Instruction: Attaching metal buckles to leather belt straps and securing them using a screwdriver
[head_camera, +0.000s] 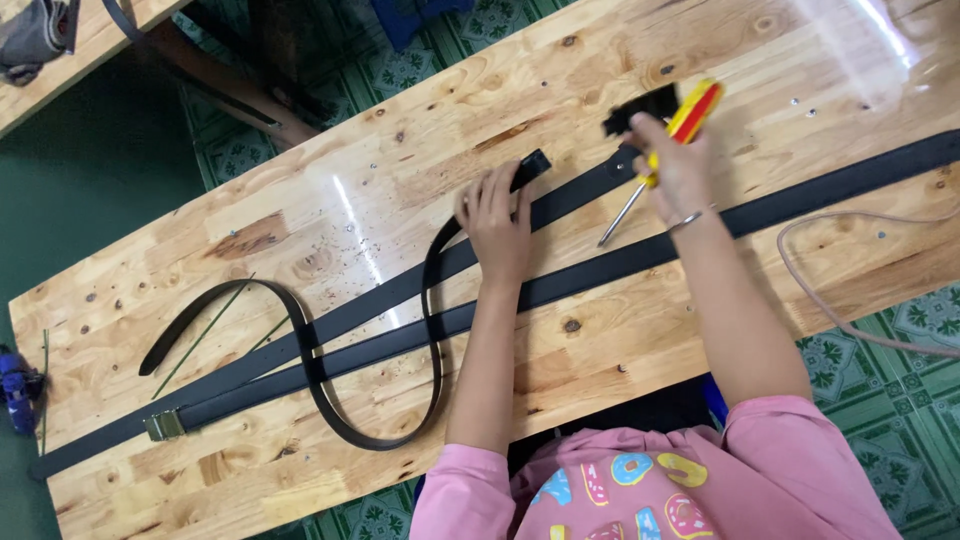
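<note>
Left hand (497, 222) flat, fingers spread, on long black leather belt (560, 205); right hand (678, 165) at two o'clock, fist around yellow-and-red-handled screwdriver (668, 144), near pale wooden table (300, 200) far edge.

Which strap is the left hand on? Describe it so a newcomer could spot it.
On the long wooden bench, several black belts lie lengthwise. The left hand presses the looping belt: unlike its straight neighbours, it curls into a big loop toward the near edge, ending at a black tip beside the fingers.
</note>
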